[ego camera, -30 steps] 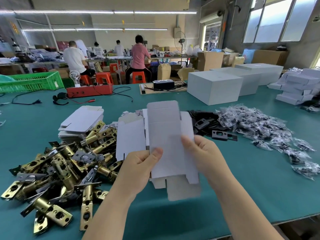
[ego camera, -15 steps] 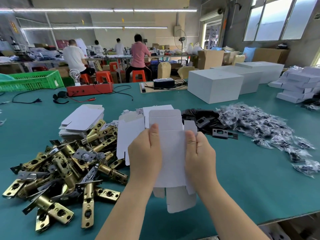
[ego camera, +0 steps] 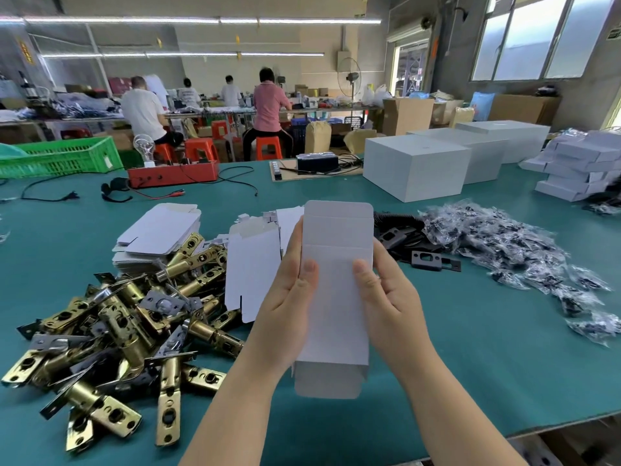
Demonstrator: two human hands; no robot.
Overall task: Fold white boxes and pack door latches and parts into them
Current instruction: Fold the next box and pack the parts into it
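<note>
Both hands hold a white box [ego camera: 336, 297] up above the near edge of the green worktop [ego camera: 470, 348], its top and bottom flaps open: the left hand [ego camera: 289, 307] wraps its left side with the thumb on the front, and the right hand [ego camera: 386, 297] does the same on the right side. Brass door latches [ego camera: 111, 334] lie heaped toward the near left corner beside flat box blanks [ego camera: 158, 230], black plates [ego camera: 426, 260] and bagged parts [ego camera: 524, 257] lie to the right, and no writing on the box can be read
</note>
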